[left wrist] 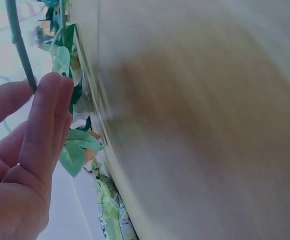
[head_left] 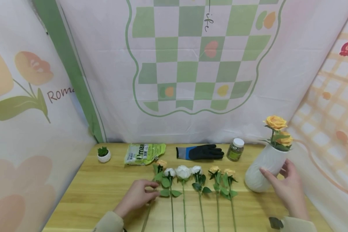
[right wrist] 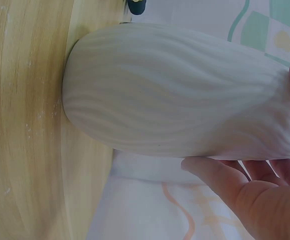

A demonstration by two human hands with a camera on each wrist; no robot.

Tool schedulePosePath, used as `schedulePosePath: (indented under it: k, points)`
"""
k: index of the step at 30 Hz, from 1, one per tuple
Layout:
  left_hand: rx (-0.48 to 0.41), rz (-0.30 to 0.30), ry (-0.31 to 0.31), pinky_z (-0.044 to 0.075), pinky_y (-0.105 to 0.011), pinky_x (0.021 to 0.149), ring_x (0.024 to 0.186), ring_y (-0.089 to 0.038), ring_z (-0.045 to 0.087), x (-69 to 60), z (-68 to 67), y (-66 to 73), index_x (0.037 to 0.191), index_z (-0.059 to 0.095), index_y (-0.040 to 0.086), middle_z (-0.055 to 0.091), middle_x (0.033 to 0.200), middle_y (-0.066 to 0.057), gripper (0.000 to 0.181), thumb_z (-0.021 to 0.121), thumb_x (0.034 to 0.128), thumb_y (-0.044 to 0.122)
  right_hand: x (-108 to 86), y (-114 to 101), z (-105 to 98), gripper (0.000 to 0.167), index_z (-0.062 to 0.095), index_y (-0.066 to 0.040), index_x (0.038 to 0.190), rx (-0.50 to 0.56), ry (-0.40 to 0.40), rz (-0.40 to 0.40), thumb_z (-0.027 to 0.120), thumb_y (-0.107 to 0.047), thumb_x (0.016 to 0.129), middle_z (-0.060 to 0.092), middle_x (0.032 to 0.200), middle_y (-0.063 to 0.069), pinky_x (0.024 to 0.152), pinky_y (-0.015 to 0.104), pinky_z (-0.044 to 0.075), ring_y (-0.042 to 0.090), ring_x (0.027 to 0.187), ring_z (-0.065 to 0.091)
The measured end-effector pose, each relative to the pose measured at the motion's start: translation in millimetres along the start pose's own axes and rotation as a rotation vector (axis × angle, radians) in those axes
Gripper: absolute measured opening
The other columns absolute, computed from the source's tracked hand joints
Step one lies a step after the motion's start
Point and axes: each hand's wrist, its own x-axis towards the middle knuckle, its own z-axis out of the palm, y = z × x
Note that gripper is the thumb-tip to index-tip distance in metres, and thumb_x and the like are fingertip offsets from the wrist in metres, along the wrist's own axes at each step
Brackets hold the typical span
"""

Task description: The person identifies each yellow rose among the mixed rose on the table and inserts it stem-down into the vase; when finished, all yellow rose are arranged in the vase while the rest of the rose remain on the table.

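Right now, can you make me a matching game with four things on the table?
Things:
1. vase
2. glove
3. jar
4. little plant

Clues:
A. has a white lid
B. sits in a small white pot
C. held by the right hand
D. black, blue and grey

Pairs: 1-C, 2-D, 3-A, 4-B

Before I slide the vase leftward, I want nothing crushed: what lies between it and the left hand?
Head view: three white roses and two yellow roses lie between the left hand and vase.
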Motion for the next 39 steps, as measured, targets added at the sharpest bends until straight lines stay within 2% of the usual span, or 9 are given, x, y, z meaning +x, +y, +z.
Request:
schedulePosePath:
  k: [4, 8, 13, 16, 20, 24, 27, 30, 39]
  points:
    - [-0.024, -0.006, -0.007, 0.063, -0.027, 0.063, 0.079, -0.014, 0.077, -0.2, 0.4, -0.5, 0.127, 0.078, 0.003, 0.072, 0.132, -0.023, 0.036, 0.085, 0.0944, 0.018, -0.4, -1, 0, 0.102, 0.025, -0.003, 0.170, -0.005, 0.003, -0.011, 0.083, -0.043, 0.097, 0.040, 0.163, 0.032, 0.105, 0.062, 0.052, 0.057, 0.139, 0.047]
    - [-0.058, -0.028, -0.012, 0.062, -0.031, 0.056, 0.069, -0.016, 0.075, -1.0, 1.6, -0.7, 0.128, 0.078, 0.003, 0.074, 0.128, -0.021, 0.035, 0.082, 0.0974, 0.019, -0.6, -1, 0, 0.102, 0.025, -0.002, 0.169, -0.010, 0.004, -0.012, 0.083, -0.043, 0.096, 0.041, 0.162, 0.032, 0.101, 0.056, 0.056, 0.057, 0.139, 0.048]
    - [-0.060, -0.044, -0.023, 0.060, -0.031, 0.051, 0.061, -0.018, 0.072, -2.1, 1.9, -0.4, 0.129, 0.077, 0.003, 0.075, 0.124, -0.018, 0.034, 0.080, 0.0959, 0.012, -0.3, -2, -1, 0.102, 0.026, -0.002, 0.169, -0.012, 0.004, -0.014, 0.084, -0.043, 0.096, 0.042, 0.161, 0.033, 0.090, 0.037, 0.058, 0.057, 0.138, 0.048]
    - [-0.068, -0.052, -0.038, 0.059, -0.030, 0.050, 0.060, -0.017, 0.070, -2.7, 1.5, -0.2, 0.130, 0.077, 0.003, 0.076, 0.119, -0.015, 0.036, 0.080, 0.0946, 0.009, -0.3, -2, -1, 0.103, 0.025, -0.002, 0.169, -0.014, 0.003, -0.013, 0.084, -0.043, 0.096, 0.042, 0.161, 0.034, 0.088, 0.039, 0.058, 0.057, 0.137, 0.049]
    - [-0.094, -0.062, -0.051, 0.060, -0.030, 0.051, 0.061, -0.018, 0.071, -3.0, 0.8, 0.2, 0.132, 0.076, 0.002, 0.077, 0.112, -0.010, 0.040, 0.082, 0.0928, 0.009, -0.3, -3, -2, 0.103, 0.024, -0.001, 0.169, -0.014, -0.002, -0.013, 0.084, -0.044, 0.096, 0.042, 0.160, 0.035, 0.091, 0.052, 0.059, 0.059, 0.137, 0.049]
    - [-0.116, -0.062, -0.048, 0.061, -0.032, 0.053, 0.064, -0.020, 0.074, -2.7, 0.4, 0.8, 0.133, 0.075, 0.003, 0.078, 0.113, -0.013, 0.044, 0.085, 0.0902, 0.009, -0.1, -2, -2, 0.103, 0.025, -0.001, 0.169, -0.010, -0.004, -0.012, 0.084, -0.043, 0.096, 0.043, 0.159, 0.036, 0.085, 0.039, 0.058, 0.059, 0.137, 0.049]
    - [-0.131, -0.045, -0.032, 0.063, -0.032, 0.056, 0.069, -0.020, 0.076, -2.1, 0.5, 1.8, 0.132, 0.076, 0.004, 0.077, 0.120, -0.017, 0.044, 0.086, 0.0896, 0.008, 0.3, -1, -3, 0.104, 0.024, -0.001, 0.169, -0.008, -0.005, -0.011, 0.084, -0.044, 0.096, 0.042, 0.159, 0.036, 0.079, 0.027, 0.053, 0.059, 0.137, 0.049]
    - [-0.144, -0.022, -0.008, 0.063, -0.031, 0.060, 0.075, -0.018, 0.077, -1.7, -0.2, 4.2, 0.130, 0.076, 0.004, 0.075, 0.126, -0.020, 0.042, 0.086, 0.0897, 0.007, 0.6, 0, -3, 0.105, 0.023, -0.001, 0.169, -0.006, -0.007, -0.009, 0.084, -0.044, 0.096, 0.042, 0.159, 0.037, 0.076, 0.021, 0.048, 0.059, 0.137, 0.048]
    - [-0.093, 0.040, 0.089, 0.063, -0.030, 0.062, 0.078, -0.013, 0.077, 2.5, -5.8, 20.1, 0.134, 0.075, 0.008, 0.075, 0.128, -0.019, 0.044, 0.086, 0.0912, 0.008, 0.8, 1, -2, 0.104, 0.026, 0.001, 0.168, 0.003, -0.004, -0.026, 0.085, -0.043, 0.095, 0.044, 0.155, 0.040, 0.071, 0.013, 0.041, 0.061, 0.134, 0.050]
